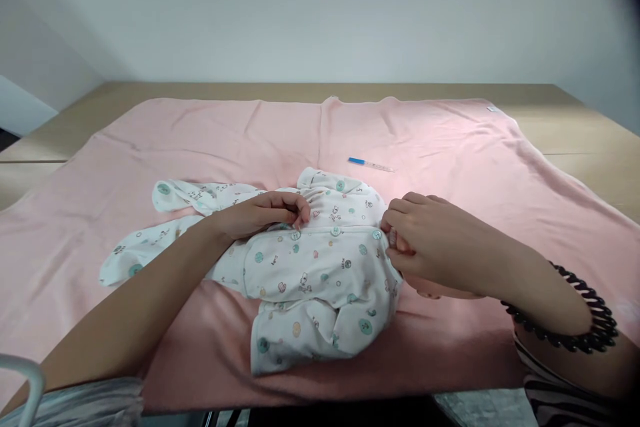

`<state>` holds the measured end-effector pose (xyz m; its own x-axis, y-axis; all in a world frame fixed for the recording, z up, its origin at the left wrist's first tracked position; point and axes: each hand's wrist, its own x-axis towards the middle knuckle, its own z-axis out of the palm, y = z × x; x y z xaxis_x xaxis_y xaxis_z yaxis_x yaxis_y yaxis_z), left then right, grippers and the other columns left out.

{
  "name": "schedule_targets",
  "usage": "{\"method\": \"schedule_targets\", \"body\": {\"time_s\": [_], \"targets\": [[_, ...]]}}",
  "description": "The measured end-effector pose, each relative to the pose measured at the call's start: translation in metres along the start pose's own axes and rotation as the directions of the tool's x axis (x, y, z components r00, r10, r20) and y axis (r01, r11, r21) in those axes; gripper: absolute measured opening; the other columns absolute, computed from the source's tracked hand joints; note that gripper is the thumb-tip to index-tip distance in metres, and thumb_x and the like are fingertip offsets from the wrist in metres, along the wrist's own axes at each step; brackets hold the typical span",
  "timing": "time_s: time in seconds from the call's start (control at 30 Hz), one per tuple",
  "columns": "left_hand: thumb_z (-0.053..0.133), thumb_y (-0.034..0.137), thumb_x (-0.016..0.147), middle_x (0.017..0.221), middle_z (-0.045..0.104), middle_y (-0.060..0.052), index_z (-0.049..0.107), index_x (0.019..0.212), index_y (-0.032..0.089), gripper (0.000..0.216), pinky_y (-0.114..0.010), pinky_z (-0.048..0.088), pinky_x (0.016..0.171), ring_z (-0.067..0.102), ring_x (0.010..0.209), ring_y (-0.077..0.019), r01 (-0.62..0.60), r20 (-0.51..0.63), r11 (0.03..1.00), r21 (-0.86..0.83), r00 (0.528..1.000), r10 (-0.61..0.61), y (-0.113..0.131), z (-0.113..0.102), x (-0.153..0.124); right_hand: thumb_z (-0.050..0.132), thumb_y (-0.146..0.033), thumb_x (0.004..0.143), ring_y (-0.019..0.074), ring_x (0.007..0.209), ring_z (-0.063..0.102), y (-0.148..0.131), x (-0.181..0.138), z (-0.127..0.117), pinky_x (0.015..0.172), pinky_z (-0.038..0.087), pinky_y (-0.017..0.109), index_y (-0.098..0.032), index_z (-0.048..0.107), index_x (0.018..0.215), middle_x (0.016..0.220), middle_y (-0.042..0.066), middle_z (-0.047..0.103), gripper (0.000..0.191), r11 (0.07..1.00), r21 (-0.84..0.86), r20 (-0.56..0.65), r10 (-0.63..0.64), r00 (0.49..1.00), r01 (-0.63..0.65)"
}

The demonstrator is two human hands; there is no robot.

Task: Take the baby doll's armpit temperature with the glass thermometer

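A doll lies on its back, its head [425, 285] to the right and mostly hidden under my right hand. It wears a white printed baby shirt [320, 273] with a row of pale green buttons down the front, and matching footed pants [145, 240]. My left hand [273, 210] lies over the doll's waist, its bent fingers closed on the shirt beside the lowest visible button [295, 235]. At the neck, my right hand [415, 227] pinches the collar edge close to the top visible button [377, 235]. My right fingertips are partly hidden.
A clear thermometer with a blue cap [370, 164] lies beyond the doll. Under everything spreads a pink blanket [225, 130] on a wooden table [575, 120]. A pale wall [320, 13] stands behind. A white curved bar [30, 373] shows at the lower left.
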<state>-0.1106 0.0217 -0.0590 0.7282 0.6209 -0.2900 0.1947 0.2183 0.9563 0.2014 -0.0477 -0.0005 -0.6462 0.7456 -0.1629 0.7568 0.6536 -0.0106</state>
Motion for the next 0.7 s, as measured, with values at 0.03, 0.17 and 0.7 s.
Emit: {"method": "schedule_targets", "body": {"time_s": [0.03,0.17,0.7], "targets": [[0.058,0.015,0.091,0.084,0.061,0.0,0.073,0.092,0.019,0.015,-0.017,0.044,0.076,0.054,0.08,-0.0085,-0.004,0.002,1.0,0.001,1.0,0.004,-0.0004,-0.0003,0.0003,0.051,-0.019,0.09,0.0236,0.081,0.051,-0.0022,-0.0002,0.0007,0.075,0.041,0.04,-0.018,0.057,0.077,0.082,0.006,0.059,0.014,1.0,-0.018,0.001,0.002,1.0,-0.002],[0.059,0.015,0.09,0.084,0.061,0.0,0.073,0.092,0.019,0.014,-0.019,0.045,0.076,0.054,0.08,-0.0091,-0.01,0.006,1.0,0.001,1.0,0.01,-0.0016,-0.0017,0.0015,0.05,-0.018,0.091,0.0239,0.082,0.051,-0.0037,-0.0008,0.0042,0.072,0.037,0.038,-0.019,0.058,0.087,0.086,0.005,0.059,0.009,0.999,-0.017,-0.015,-0.034,0.999,0.034],[0.067,0.026,0.091,0.089,0.061,-0.001,0.069,0.096,0.018,0.01,-0.022,0.047,0.079,0.056,0.086,-0.0109,-0.003,0.059,0.996,0.092,0.998,-0.003,0.0049,-0.0005,-0.0017,0.049,-0.012,0.087,0.0205,0.075,0.044,0.0026,0.0032,-0.0002,0.066,0.029,0.033,-0.019,0.053,0.078,0.078,0.003,0.055,0.012,0.992,0.117,0.046,-0.05,0.998,0.044]]}}
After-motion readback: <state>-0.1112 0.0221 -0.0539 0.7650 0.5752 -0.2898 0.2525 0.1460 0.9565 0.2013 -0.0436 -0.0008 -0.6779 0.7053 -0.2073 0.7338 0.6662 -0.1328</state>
